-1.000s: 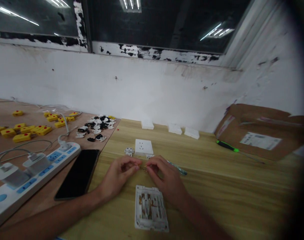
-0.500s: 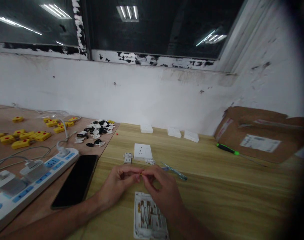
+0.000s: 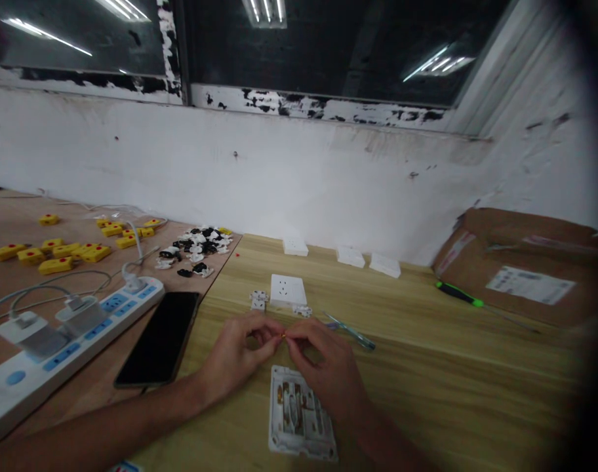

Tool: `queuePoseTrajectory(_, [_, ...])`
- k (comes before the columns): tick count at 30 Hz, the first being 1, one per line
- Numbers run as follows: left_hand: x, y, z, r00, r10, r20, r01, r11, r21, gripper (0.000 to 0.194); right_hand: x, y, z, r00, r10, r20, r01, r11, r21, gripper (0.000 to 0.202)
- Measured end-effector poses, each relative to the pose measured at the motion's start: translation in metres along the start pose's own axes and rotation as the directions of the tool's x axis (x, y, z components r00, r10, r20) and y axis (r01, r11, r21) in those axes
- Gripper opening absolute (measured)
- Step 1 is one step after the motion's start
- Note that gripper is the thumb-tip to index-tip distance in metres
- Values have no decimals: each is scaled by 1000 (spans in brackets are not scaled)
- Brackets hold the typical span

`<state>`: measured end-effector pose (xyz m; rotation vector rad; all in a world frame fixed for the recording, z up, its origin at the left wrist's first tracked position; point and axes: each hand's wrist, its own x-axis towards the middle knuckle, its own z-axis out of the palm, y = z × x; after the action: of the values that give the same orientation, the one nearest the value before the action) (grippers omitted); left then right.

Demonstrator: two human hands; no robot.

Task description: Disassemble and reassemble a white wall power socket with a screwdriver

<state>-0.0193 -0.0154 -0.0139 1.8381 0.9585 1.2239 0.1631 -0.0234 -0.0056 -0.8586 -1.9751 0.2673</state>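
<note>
My left hand [image 3: 242, 351] and my right hand [image 3: 326, 367] meet at the fingertips over the wooden table. Pinched between them is a tiny brass-coloured part [image 3: 283, 335], too small to name more closely. Just below lies an opened white socket housing [image 3: 299, 416] with its inner side up, showing brass strips; my right hand covers its upper right edge. Beyond the hands are a white socket faceplate [image 3: 288, 290], a small white socket insert [image 3: 258, 300] and another small white piece [image 3: 301, 311]. A clear-handled screwdriver [image 3: 351, 333] rests right of them.
At left are a black phone [image 3: 159, 337] and a white power strip [image 3: 77, 354] with chargers and cables. Yellow blocks [image 3: 56, 265] and a black-and-white parts pile [image 3: 200, 246] lie behind. White covers [image 3: 349, 256] line the wall. A green-black screwdriver [image 3: 459, 294] lies by a cardboard box [image 3: 520, 262].
The camera view has shifted, so most things appear slightly right and higher. Both hands keep their fingertips together on the tiny part, with only slight finger movement.
</note>
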Motion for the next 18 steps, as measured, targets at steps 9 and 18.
queuePoseTrajectory(9, [0,-5,2,1000,22,-8,-23,999,-44,22,4,-1,-3,999,-52,-13,52,999,0,18])
queuePoseTrajectory(18, [-1,-3,2,999,28,16,-27,994,-105,25,0,0,-9,983,-171,71,176,980,-88,18])
